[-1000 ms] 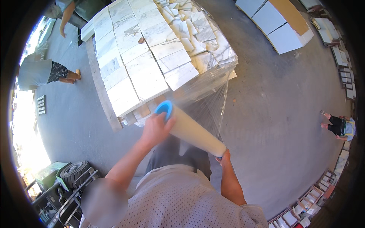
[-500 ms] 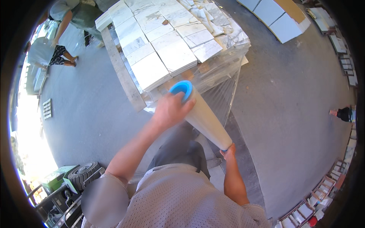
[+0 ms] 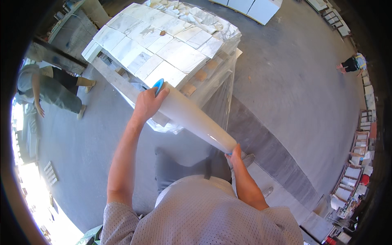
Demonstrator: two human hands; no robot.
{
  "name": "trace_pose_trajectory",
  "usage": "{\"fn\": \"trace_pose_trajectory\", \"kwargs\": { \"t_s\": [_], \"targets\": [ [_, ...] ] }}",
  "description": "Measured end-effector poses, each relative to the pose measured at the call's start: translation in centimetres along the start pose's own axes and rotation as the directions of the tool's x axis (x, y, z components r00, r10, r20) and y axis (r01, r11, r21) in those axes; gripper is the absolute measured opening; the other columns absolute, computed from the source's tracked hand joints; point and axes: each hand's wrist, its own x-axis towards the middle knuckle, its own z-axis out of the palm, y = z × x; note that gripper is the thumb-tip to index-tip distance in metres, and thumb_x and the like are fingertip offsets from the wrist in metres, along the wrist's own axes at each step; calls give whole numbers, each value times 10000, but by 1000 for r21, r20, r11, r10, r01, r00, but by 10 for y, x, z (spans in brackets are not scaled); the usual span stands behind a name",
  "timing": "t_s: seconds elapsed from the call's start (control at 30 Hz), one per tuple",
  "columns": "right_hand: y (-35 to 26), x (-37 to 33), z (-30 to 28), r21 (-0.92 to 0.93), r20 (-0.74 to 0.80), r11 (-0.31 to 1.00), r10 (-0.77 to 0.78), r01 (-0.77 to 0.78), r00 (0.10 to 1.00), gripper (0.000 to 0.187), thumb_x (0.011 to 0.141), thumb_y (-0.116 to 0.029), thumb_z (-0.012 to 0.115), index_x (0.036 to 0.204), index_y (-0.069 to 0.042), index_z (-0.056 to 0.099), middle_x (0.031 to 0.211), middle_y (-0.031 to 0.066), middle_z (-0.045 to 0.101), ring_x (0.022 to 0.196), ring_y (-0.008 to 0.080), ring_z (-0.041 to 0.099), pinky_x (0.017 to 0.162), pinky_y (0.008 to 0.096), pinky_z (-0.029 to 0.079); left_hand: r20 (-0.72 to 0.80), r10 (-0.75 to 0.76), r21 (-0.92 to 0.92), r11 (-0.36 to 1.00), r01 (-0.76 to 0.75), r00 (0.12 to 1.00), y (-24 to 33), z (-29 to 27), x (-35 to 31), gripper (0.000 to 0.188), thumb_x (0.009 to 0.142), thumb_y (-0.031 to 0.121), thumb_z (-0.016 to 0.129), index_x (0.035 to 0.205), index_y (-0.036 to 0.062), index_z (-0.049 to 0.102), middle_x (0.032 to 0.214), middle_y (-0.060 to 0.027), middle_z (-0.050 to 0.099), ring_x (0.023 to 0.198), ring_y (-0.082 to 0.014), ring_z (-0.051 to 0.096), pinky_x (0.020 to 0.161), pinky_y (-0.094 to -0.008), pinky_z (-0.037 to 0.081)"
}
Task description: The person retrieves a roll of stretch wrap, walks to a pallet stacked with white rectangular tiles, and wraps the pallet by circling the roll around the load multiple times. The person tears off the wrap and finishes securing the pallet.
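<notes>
A long roll of clear stretch wrap (image 3: pixel 196 116) lies slantwise between my two hands, in front of my waist. My left hand (image 3: pixel 149 103) is closed round its upper left end, at the blue core rim. At the lower right end, my right hand (image 3: pixel 234 155) grips the roll with its fingers partly hidden below. A thin sheet of stretch film (image 3: pixel 228 87) hangs between the roll and the corner of a stack of white, grey-veined marble tiles (image 3: pixel 159 51). The stack stands on a wooden pallet (image 3: pixel 116 81), with loose film bunched at its near edge.
To the left, a person (image 3: pixel 61 87) bends forward near a grey machine or bench (image 3: pixel 77 36). Far right, another person (image 3: pixel 354 63) stands by racks of slabs (image 3: pixel 351 179). White boxed blocks (image 3: pixel 249 10) sit at the back. A darker floor strip (image 3: pixel 269 139) runs right of me.
My view has turned, so the tile stack sits further left. The roll has tilted flatter and shifted left, still in both hands. More of the bending person shows at left.
</notes>
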Motion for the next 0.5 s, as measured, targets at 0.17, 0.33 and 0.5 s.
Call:
{"fn": "trace_pose_trajectory", "kwargs": {
  "t_s": [0.17, 0.33, 0.5],
  "targets": [
    [107, -48, 63, 60, -2, 997, 52, -52, 999, 496, 954, -491, 268, 1142, -119, 536, 1065, 105, 596, 872, 286, 586, 625, 442, 518, 116, 90, 55, 994, -97, 989, -120, -46, -22, 604, 894, 488, 512, 992, -92, 649, 750, -276, 642, 740, -361, 672, 712, -421, 502],
    [178, -103, 141, 218, -3, 969, 117, -114, 993, 483, 949, -465, 269, 1157, -133, 550, 1099, 101, 599, 942, 305, 592, 666, 479, 547, 129, 113, -3, 994, -114, 985, -203, -114, -38, 532, 877, 470, 547, 875, -54, 638, 747, -284, 621, 763, -447, 619, 700, -482, 483],
    [217, -132, 185, -8, 80, 997, 80, -80, 994, 450, 956, -441, 288, 1222, -141, 493, 1216, 117, 536, 1004, 329, 568, 742, 520, 538, 170, 243, 61, 965, -257, 955, -229, -147, -14, 578, 894, 482, 513, 914, -78, 652, 806, -310, 633, 794, -428, 645, 739, -462, 499]
  ]
}}
